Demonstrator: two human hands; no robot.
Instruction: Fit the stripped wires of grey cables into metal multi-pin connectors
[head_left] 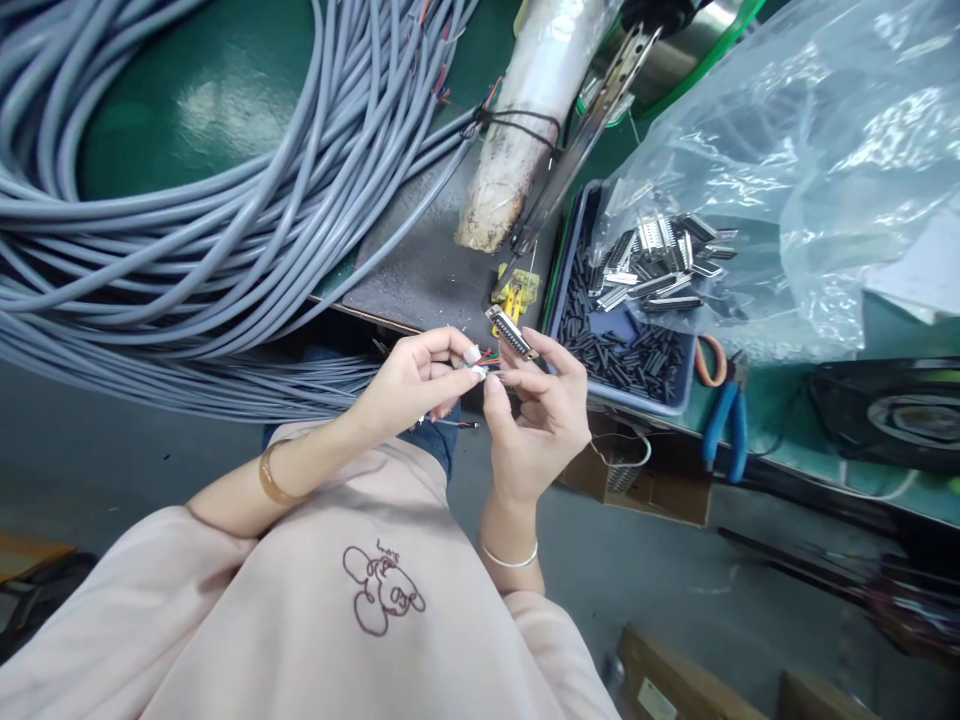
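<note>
My left hand (431, 370) is closed, thumb and forefinger pinching thin coloured wires (489, 358) at a stripped cable end. White wrapping covers some of its fingertips. Close on the right, my right hand (541, 410) grips a metal-shelled D-sub connector (511, 333) between its fingers. Its thumb and forefinger meet at the wire ends, just below the connector. Whether any wire is joined to the connector I cannot tell. Just beyond the connector lies a yellow clamp-like piece (514, 292) on the dark board, with the tip of a soldering iron (555, 175) above it.
Looped grey cables (247, 220) cover the left of the bench. A blue bin (679, 395) holds short black tubes (615, 355); a plastic bag with connectors (660, 255) lies over it. Blue-handled pliers (726, 425) are at the bench edge. A wrapped, scorched roll (517, 140) stands behind.
</note>
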